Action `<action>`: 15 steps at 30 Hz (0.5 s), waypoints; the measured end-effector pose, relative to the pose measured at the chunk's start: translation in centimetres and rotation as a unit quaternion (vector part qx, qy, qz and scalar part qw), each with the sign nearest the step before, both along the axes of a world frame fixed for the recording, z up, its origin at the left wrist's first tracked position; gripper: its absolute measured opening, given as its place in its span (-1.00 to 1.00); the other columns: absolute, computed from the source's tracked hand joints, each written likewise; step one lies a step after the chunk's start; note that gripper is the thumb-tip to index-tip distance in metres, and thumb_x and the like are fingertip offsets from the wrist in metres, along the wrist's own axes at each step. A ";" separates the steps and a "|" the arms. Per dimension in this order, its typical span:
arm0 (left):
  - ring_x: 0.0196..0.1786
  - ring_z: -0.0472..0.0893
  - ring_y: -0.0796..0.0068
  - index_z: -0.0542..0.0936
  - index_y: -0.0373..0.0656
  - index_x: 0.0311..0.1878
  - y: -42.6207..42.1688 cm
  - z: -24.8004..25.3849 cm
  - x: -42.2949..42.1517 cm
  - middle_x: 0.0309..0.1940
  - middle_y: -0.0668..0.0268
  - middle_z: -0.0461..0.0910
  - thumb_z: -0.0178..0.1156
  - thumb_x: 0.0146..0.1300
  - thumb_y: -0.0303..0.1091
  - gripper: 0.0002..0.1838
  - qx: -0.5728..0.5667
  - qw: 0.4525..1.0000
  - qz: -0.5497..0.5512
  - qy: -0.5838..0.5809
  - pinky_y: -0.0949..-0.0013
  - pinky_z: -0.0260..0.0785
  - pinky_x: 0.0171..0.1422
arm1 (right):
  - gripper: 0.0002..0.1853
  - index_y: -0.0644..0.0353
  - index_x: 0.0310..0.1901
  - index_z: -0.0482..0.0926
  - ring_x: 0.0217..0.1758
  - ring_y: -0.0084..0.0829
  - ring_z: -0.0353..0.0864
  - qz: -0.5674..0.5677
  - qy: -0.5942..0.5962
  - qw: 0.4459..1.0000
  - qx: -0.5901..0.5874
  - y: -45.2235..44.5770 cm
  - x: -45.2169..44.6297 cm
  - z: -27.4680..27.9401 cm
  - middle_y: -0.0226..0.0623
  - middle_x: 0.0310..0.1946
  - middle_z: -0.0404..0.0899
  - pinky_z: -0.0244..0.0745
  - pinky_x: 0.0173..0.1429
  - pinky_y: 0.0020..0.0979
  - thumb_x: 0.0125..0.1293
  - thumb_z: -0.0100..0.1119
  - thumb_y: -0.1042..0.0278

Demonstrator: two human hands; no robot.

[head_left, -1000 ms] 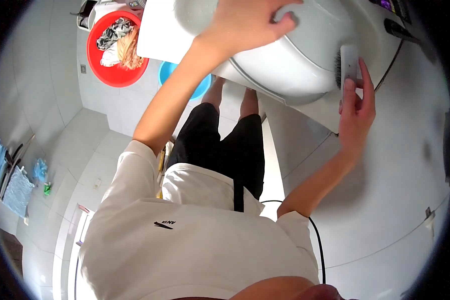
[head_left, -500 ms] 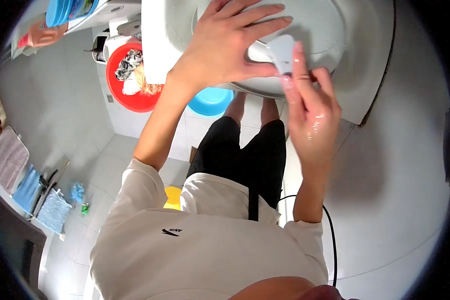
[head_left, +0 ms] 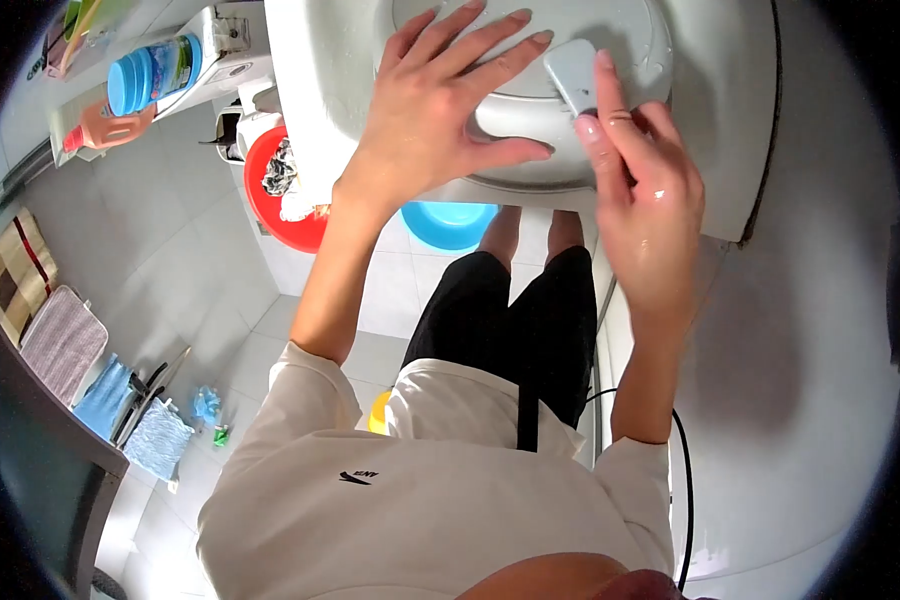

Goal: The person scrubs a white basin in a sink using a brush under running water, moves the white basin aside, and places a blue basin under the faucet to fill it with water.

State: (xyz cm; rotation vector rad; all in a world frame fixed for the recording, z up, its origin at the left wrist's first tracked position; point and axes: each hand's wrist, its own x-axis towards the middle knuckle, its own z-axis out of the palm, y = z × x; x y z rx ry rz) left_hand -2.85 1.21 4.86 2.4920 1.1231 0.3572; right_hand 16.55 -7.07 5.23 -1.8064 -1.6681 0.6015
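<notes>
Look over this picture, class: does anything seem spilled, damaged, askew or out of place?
Nothing clearly stands out. The blue-lidded tub at upper left looks tipped, but its surroundings slant too, so the wide lens may explain it. The white brush in the right hand shows no visible damage.

White brush (head_left: 570,76) — underside hidden; basin (head_left: 530,122) — cut off.
</notes>
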 end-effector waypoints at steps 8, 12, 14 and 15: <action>0.52 0.31 0.01 0.49 -0.06 0.41 0.3 -1.8 -1.1 0.45 0.20 0.41 0.48 -0.01 0.16 -0.09 0.073 0.995 -0.066 -0.008 -0.12 0.09 0.57 | -0.57 -0.09 0.35 0.56 -0.44 -0.59 0.25 0.008 -0.037 0.999 0.026 1.8 2.5 -1.0 -0.38 -0.42 0.30 0.24 -0.35 -0.50 0.47 0.21 0.35; 0.56 0.29 0.18 0.59 0.16 0.35 1.9 -1.9 -4.0 0.43 0.45 0.47 0.50 -0.20 0.26 -0.06 0.028 0.996 -0.081 -0.016 -0.09 0.08 0.59 | -0.56 -0.11 0.34 0.57 -0.40 -0.28 0.52 0.028 0.038 0.999 -0.009 1.1 1.7 -0.6 -0.25 -0.42 0.42 0.47 -0.25 -0.23 0.45 0.21 0.20; 0.56 0.29 0.13 0.53 0.18 0.42 2.3 -2.6 -5.0 0.47 0.42 0.42 0.49 -0.11 0.20 -0.08 0.032 0.992 -0.125 -0.012 -0.12 0.08 0.60 | -0.55 -0.12 0.35 0.56 -0.44 -0.25 0.49 0.003 -0.012 1.000 -0.017 2.4 3.5 -1.7 -0.21 -0.42 0.40 0.45 -0.27 -0.20 0.43 0.24 0.24; 0.56 0.29 0.13 0.53 0.18 0.42 2.2 -2.1 -5.0 0.47 0.42 0.42 0.49 -0.11 0.20 -0.08 0.032 0.992 -0.125 -0.011 -0.12 0.08 0.60 | -0.57 -0.05 0.35 0.54 -0.43 -0.52 0.27 0.012 -0.038 0.999 0.000 3.4 3.8 -1.7 -0.34 -0.42 0.33 0.29 -0.31 -0.54 0.48 0.20 0.34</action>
